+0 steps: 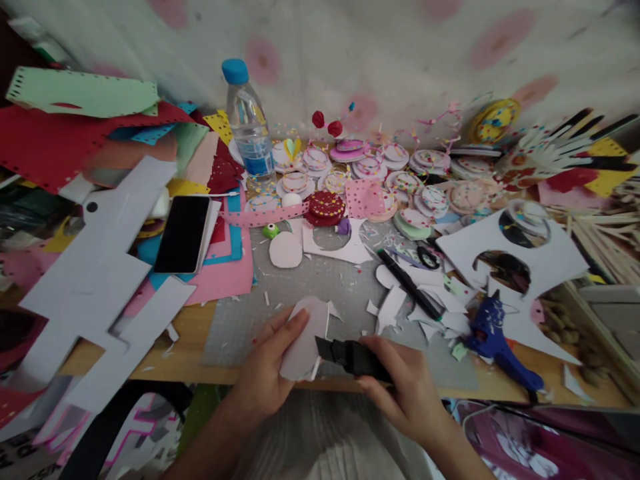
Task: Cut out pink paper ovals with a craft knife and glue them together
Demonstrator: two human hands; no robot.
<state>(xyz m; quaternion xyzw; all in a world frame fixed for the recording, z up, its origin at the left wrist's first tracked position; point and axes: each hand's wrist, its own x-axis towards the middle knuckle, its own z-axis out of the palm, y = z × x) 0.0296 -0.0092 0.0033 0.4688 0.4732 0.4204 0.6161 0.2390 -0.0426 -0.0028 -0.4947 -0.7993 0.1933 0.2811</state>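
My left hand (267, 360) grips a white foam disc (306, 333) by its left side, thumb on top, above the front edge of the grey cutting mat (235, 320). In my right hand (405, 383) is a black utility knife (363, 358), its blade pointing left against the disc's right edge. Thin white trimmings hang at that edge. Another round white piece (286, 250) lies farther back on the mat. White foam offcuts and a black marker (410, 283) lie to the right.
A blue glue gun (503, 347) lies at the right near cut-out white sheets (555, 250). A water bottle (250, 130) stands at the back beside several decorated discs (325, 208). A phone (183, 233) rests on coloured sheets to the left. A cup of pens (525, 157) stands back right.
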